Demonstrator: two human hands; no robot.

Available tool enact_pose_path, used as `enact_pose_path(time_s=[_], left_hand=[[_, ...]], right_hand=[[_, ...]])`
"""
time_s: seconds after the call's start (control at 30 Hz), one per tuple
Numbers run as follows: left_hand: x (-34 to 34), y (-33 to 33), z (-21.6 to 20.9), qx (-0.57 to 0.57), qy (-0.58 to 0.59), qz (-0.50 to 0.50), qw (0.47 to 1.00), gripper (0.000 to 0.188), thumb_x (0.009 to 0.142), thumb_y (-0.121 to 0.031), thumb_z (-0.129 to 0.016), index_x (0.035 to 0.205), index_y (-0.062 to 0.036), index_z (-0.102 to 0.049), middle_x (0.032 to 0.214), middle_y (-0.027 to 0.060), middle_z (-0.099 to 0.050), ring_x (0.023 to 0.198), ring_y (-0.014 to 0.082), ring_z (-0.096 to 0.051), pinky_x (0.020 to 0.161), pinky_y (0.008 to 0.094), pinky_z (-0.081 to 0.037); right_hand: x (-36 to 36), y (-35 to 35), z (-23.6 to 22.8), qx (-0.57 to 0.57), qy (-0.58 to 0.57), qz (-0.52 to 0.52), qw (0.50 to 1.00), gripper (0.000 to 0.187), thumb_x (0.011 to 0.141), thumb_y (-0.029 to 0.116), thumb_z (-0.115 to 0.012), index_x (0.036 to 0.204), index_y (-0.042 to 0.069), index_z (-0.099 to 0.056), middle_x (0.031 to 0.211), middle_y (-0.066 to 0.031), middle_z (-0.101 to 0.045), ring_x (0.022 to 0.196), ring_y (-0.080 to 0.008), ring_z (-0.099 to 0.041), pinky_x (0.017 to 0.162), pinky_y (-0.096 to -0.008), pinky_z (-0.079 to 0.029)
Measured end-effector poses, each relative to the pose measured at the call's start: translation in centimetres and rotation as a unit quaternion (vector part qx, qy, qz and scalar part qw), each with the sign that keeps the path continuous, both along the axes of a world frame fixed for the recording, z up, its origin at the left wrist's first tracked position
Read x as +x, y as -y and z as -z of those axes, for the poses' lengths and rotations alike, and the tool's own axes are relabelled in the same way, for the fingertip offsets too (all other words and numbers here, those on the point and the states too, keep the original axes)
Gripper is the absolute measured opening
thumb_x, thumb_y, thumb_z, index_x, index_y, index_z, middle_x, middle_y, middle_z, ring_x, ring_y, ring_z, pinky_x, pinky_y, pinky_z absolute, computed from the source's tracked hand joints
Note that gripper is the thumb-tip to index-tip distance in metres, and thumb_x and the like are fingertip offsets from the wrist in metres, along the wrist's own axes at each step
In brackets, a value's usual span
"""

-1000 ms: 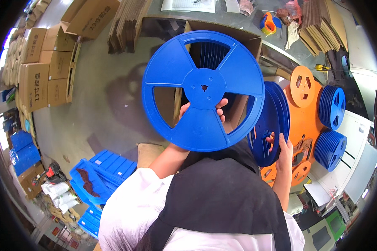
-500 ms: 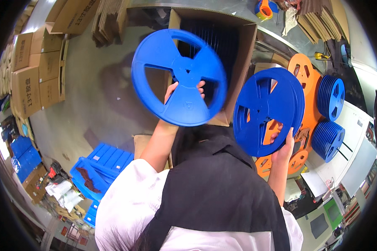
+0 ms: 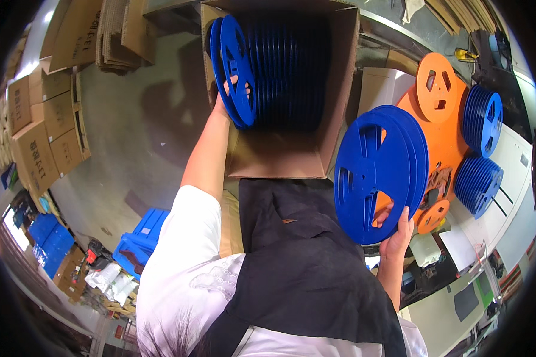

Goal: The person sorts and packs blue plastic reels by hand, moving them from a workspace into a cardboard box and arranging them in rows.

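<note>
My left hand (image 3: pixel 237 87) is closed on a blue plastic reel (image 3: pixel 239 50), its fingers through the reel's opening. The reel stands almost edge-on, with two discs showing, inside the left side of an open cardboard box (image 3: pixel 274 169). Many more blue reels (image 3: pixel 289 77) stand on edge in a dark row to its right; whether they touch the held one I cannot tell. On the right, my right hand (image 3: pixel 396 235) grips the lower edge of layered blue reels (image 3: pixel 366 169), thumb outside and fingers through a cut-out; how many reels is unclear.
An orange machine with a large plate (image 3: pixel 420 113) and round discs stands at right. Beside it, two stacks of blue reels (image 3: pixel 483 122) sit on rods. Cardboard boxes (image 3: pixel 39 152) are piled at far left, flattened cardboard (image 3: pixel 122 35) behind, and blue bins (image 3: pixel 143 238) lower left.
My left hand has moved forward and left, turning its reel from face-on to nearly edge-on inside the box. The right-hand reels have shifted slightly down. More of the box shows.
</note>
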State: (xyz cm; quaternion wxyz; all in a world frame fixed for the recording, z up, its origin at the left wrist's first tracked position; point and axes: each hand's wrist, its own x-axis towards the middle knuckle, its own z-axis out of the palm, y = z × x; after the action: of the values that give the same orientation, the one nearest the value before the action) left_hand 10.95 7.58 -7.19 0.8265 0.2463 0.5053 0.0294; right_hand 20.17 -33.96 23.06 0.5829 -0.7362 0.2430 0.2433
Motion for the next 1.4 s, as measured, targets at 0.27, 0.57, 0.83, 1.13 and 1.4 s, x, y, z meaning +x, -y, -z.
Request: enact_pose_path(time_s=[0.27,0.57,0.83,1.13,1.4], left_hand=[[-1.3,1.7,4.1,-0.019,0.027,-0.081,0.996,0.066,0.082,-0.054,-0.061,0.13,-0.0095,-0.049,0.131,0.012,-0.052,0.117,0.027,-0.05,0.095,0.0447,-0.043],[-12.4,11.5,-5.9,0.032,-0.198,0.018,0.98,0.07,0.091,-0.048,-0.049,0.146,-0.0074,-0.032,0.151,0.015,-0.03,0.14,0.0298,-0.026,0.112,0.0421,-0.018],[-11.3,12.1,-14.2,0.117,-0.06,0.065,0.989,0.057,0.098,-0.039,-0.042,0.145,-0.0092,-0.033,0.145,0.015,-0.039,0.131,0.0294,-0.04,0.107,0.0404,-0.031],[-6.3,10.7,-24.4,0.394,0.042,0.011,0.918,0.056,0.101,-0.037,-0.036,0.147,-0.0084,-0.024,0.141,0.0168,-0.042,0.129,0.0294,-0.041,0.109,0.0437,-0.028],[-3.2,12.4,-29.1,0.558,0.077,0.081,0.822,0.045,0.097,-0.012,-0.04,0.14,0.0003,-0.037,0.139,0.0165,-0.044,0.132,0.025,-0.039,0.112,0.0369,-0.027]], right_hand=[[0.1,0.5,-0.3,0.009,0.002,-0.031,0.999,0.042,0.1,0.037,-0.041,0.1,-0.002,-0.056,0.08,-0.0099,-0.06,0.056,-0.0155,-0.055,0.051,-0.0261,-0.043],[2.5,0.9,-2.4,0.352,0.029,0.114,0.929,0.047,0.098,0.048,-0.039,0.095,0.004,-0.056,0.109,-0.0131,-0.058,0.053,-0.0118,-0.043,0.05,-0.0248,-0.037],[2.7,-0.8,-3.0,0.504,-0.036,0.144,0.851,0.044,0.097,0.041,-0.04,0.082,0.003,-0.054,0.132,-0.0263,-0.049,0.048,-0.0098,-0.042,0.048,-0.0241,-0.038],[3.0,-2.4,-3.2,0.557,-0.072,0.123,0.818,0.049,0.099,0.045,-0.037,0.085,0.002,-0.056,0.137,-0.0256,-0.045,0.05,-0.0096,-0.043,0.049,-0.0238,-0.038],[2.9,-1.3,-1.9,0.581,-0.083,0.131,0.799,0.054,0.098,0.049,-0.035,0.088,0.0,-0.058,0.138,-0.0253,-0.044,0.055,-0.0116,-0.045,0.052,-0.0253,-0.039]])
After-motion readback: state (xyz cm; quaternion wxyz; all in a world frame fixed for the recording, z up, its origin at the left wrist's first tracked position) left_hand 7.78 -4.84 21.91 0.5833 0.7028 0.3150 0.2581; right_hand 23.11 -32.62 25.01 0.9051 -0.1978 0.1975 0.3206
